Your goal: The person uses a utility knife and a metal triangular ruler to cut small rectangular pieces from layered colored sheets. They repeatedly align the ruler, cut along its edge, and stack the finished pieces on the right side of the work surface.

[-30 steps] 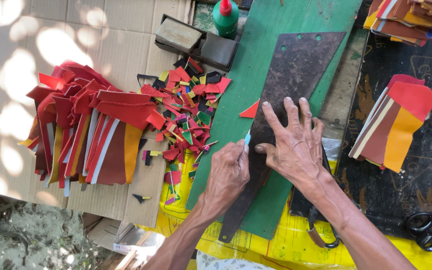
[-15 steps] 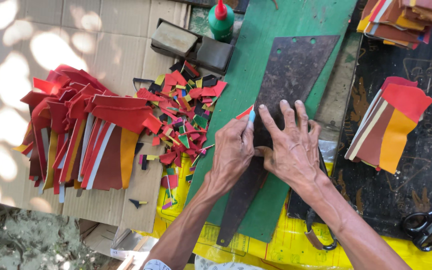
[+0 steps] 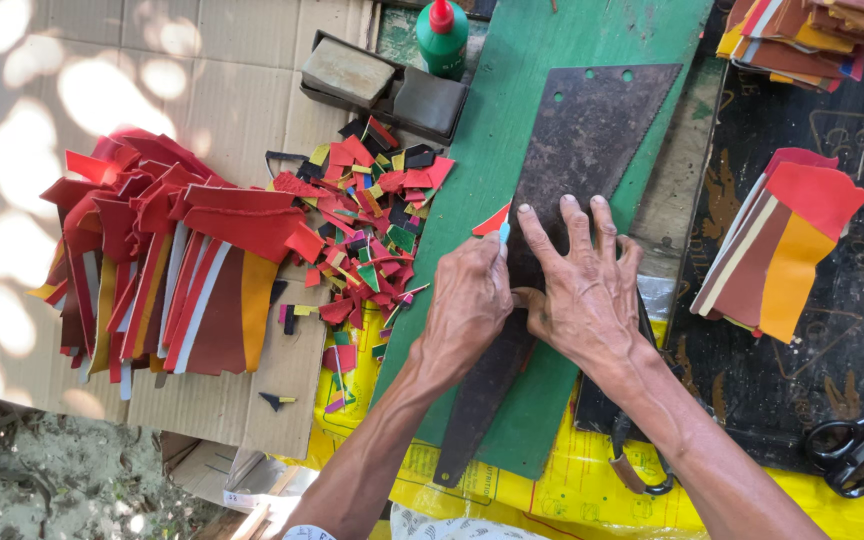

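Note:
A dark rusty saw blade lies on a green cutting board. My right hand presses flat on the blade with fingers spread. My left hand is closed around a small knife with a light blue tip, held against the blade's left edge. A red strip sticks out from under the blade just beyond the knife tip.
A heap of small coloured offcuts lies left of the board. Large red, orange and white pieces are piled on cardboard. Stacked sheets lie to the right, black scissors at lower right, a green glue bottle and dark blocks at top.
My left hand with the knife has slid up along the blade's left edge toward the red strip. My right hand has stayed pressed on the blade.

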